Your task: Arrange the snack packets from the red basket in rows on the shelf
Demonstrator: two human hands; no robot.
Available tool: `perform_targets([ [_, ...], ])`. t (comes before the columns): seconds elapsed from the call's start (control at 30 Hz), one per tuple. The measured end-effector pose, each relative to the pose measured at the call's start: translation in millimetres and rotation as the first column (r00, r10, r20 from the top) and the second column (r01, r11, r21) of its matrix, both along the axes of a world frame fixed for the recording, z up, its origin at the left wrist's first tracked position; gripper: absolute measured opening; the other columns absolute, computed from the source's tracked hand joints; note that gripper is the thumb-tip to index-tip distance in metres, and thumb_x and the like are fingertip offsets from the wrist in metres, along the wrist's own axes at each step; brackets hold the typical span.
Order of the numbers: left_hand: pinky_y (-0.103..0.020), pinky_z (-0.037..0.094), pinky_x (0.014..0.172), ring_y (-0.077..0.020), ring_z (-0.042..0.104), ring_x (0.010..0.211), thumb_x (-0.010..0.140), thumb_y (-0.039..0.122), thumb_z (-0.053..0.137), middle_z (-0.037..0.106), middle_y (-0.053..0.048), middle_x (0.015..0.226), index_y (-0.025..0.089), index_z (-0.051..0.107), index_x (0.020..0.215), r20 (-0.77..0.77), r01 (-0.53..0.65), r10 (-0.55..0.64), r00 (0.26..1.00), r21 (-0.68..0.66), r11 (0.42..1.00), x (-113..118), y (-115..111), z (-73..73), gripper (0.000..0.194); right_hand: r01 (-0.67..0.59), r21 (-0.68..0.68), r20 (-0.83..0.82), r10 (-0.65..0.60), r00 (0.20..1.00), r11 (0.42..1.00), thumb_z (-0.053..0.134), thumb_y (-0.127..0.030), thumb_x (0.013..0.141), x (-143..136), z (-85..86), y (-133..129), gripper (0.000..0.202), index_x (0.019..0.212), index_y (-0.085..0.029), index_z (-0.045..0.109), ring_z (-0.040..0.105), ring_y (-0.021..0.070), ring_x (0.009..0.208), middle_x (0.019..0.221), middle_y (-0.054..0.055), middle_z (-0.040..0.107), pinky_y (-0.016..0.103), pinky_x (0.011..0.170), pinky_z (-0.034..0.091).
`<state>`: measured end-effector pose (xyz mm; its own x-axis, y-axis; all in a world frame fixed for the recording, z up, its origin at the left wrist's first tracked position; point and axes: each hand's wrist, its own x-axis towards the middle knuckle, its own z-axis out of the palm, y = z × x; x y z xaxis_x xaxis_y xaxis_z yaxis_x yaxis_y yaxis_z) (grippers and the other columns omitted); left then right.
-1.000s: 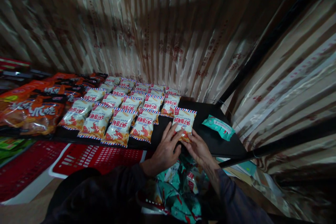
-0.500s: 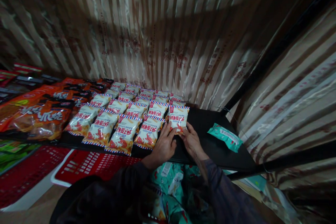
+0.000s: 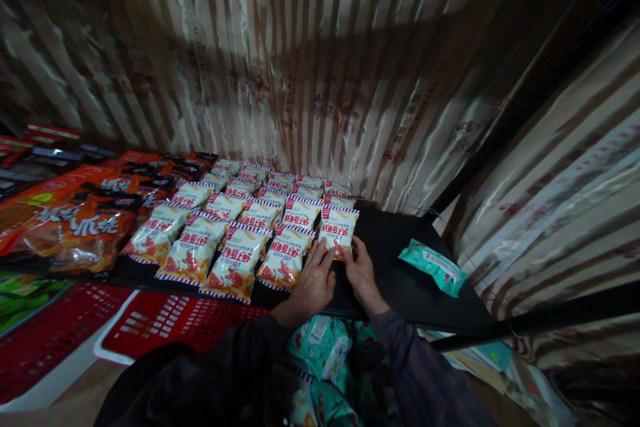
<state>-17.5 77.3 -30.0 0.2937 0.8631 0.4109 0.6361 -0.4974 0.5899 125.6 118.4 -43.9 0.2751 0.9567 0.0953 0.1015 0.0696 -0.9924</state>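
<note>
Black shelf [image 3: 395, 273]: hands cradle white-orange snack packet [image 3: 338, 227].

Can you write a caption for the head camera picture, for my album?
Two hands, left and right, touch a white snack bag on a black shelf.

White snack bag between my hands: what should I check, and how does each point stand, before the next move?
1. Both hands at the white snack bag: ok, left hand at its lower front, right hand by its lower right.
2. Printed front showing: ok.
3. Level with the front-row bag on its left: not ok, it sits farther back.
4. Right hand apart from the teal bag: ok, black shelf shows between them.
5. Underside resting fully on the shelf: cannot tell, hidden.
6. Firm grip: cannot tell, fingertips partly hidden.
</note>
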Motion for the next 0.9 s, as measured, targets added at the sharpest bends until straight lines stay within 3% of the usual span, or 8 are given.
perform_targets([
  [0.13,-0.056,0.032,0.115,-0.0305,0.022,0.147,0.084,0.01,0.047,0.032,-0.018,0.155,0.012,0.043,0.141,-0.007,0.0,0.0,1.0,-0.008,1.0,2,-1,1.3,0.056,0.018,0.032,0.193,-0.024,0.981,0.999,0.061,-0.04,0.078,6,2.5,3,0.048,0.122,-0.021,0.057,0.062,0.0233,0.106,0.116,0.009,0.066,0.043,0.101,0.044],
  [0.33,-0.056,0.032,0.116,-0.0303,0.022,0.147,0.084,0.012,0.05,0.032,-0.017,0.155,0.014,0.042,0.142,-0.012,-0.011,0.011,1.0,-0.001,1.0,3,-2,-0.1,0.058,0.051,0.067,0.215,-0.064,0.974,0.996,0.062,-0.041,0.077,6,8.0,5,0.05,0.122,-0.019,0.06,0.055,0.0266,0.119,0.125,0.013,0.062,0.045,0.109,0.036],
  [0.43,-0.057,0.031,0.115,-0.0313,0.021,0.147,0.085,0.013,0.049,0.031,-0.019,0.155,0.012,0.042,0.142,-0.019,-0.027,0.027,0.999,-0.001,1.0,3,-2,-0.9,0.057,0.053,0.05,0.192,-0.062,0.979,0.997,0.062,-0.046,0.079,5,12.6,8,0.053,0.125,-0.02,0.058,0.054,0.0253,0.122,0.127,0.011,0.063,0.044,0.108,0.038],
  [0.67,-0.057,0.032,0.115,-0.0337,0.02,0.147,0.084,0.012,0.05,0.029,-0.021,0.155,0.009,0.042,0.142,-0.03,-0.015,0.015,0.999,-0.01,1.0,3,-1,-2.2,0.059,-0.086,0.042,0.063,0.083,0.995,0.995,0.066,-0.048,0.077,6,12.5,15,0.059,0.13,-0.024,0.052,0.056,0.0219,0.123,0.128,0.006,0.064,0.039,0.104,0.045],
  [0.9,-0.059,0.028,0.116,-0.0335,0.016,0.148,0.083,0.014,0.05,0.027,-0.017,0.157,0.013,0.044,0.139,-0.018,0.005,-0.005,1.0,-0.001,1.0,4,0,-0.1,0.056,0.025,0.054,0.025,-0.026,0.999,0.998,0.069,-0.044,0.075,13,13.5,2,0.058,0.126,-0.02,0.057,0.055,0.0236,0.123,0.133,0.01,0.06,0.042,0.109,0.039],
])
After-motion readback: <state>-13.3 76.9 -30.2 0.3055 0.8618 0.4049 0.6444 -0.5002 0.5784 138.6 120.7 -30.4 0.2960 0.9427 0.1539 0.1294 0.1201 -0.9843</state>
